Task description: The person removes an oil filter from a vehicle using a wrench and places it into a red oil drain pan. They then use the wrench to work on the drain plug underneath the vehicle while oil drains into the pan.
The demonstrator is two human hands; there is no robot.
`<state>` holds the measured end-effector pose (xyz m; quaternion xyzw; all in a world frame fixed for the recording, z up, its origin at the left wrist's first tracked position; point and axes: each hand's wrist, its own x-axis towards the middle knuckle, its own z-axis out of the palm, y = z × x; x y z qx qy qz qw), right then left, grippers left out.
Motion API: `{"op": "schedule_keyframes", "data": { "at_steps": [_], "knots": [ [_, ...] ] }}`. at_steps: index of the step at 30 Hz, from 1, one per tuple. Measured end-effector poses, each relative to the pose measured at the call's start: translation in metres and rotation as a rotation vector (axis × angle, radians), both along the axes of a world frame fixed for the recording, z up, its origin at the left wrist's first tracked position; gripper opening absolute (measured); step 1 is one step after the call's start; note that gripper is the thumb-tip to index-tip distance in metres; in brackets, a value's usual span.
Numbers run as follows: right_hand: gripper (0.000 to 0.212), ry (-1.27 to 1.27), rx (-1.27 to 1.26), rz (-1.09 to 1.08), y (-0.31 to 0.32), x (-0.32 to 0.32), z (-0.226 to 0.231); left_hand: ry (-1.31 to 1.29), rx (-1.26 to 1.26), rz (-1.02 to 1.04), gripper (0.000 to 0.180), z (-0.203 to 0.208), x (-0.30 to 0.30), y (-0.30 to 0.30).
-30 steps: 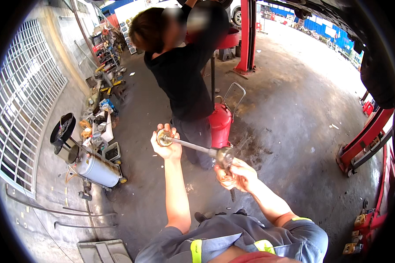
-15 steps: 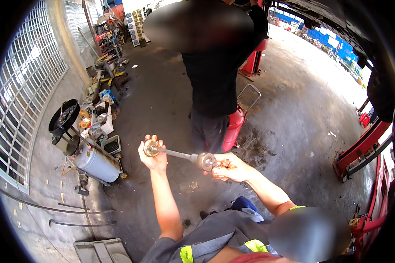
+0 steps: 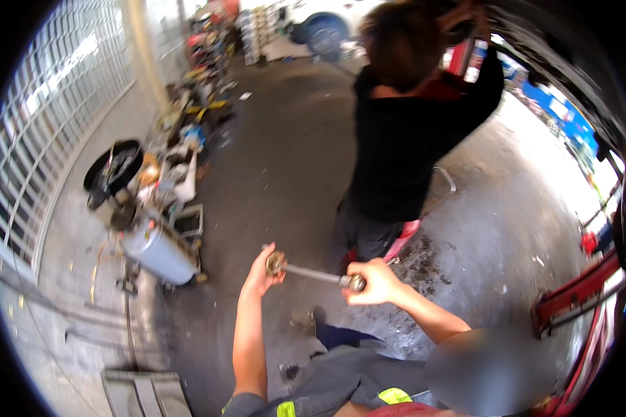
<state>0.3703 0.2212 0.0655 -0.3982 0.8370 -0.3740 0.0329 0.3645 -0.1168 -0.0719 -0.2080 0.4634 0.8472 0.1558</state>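
Held out in front of me is a stabilizer link (image 3: 311, 274), a greyish metal rod with a round joint at each end. My left hand (image 3: 260, 275) is closed around the left joint, its fingertips showing beside the metal. At the other end, my right hand (image 3: 375, 282) has its fingers wrapped round the right joint, partly covering it. The rod between them tilts slightly down to the right. It is in the air above the dark floor.
A person in black (image 3: 410, 146) stands just ahead, arms raised toward a vehicle's underside (image 3: 567, 55). A grey tank with a black basin (image 3: 158, 247) stands at left, near cluttered containers. A red lift arm (image 3: 577, 292) is at right; a grey tray (image 3: 146, 396) lies lower left.
My view has shifted, and the person in black now appears further right. My right hand has turned and covers more of its joint. Both hands still hold the link.
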Motion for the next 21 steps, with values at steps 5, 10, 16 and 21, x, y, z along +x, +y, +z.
{"op": "schedule_keyframes", "data": {
  "at_steps": [5, 10, 16, 21],
  "knots": [
    [0.019, -0.402, -0.305, -0.07, -0.024, -0.087, -0.04, 0.129, -0.133, 0.138, 0.058, 0.066, -0.046, -0.027],
    [0.023, -1.038, -0.819, -0.086, -0.072, -0.145, -0.059, 0.516, -0.4, 0.21, 0.046, 0.082, -0.076, -0.078],
    [0.031, -1.226, -0.854, 0.102, -0.151, -0.221, -0.066, 0.82, -0.556, 0.525, 0.031, 0.072, -0.142, -0.134],
    [0.031, -0.654, -0.358, 0.064, -0.216, -0.287, -0.075, 0.55, -0.299, 0.611, 0.027, 0.018, -0.208, -0.208]
  ]
}}
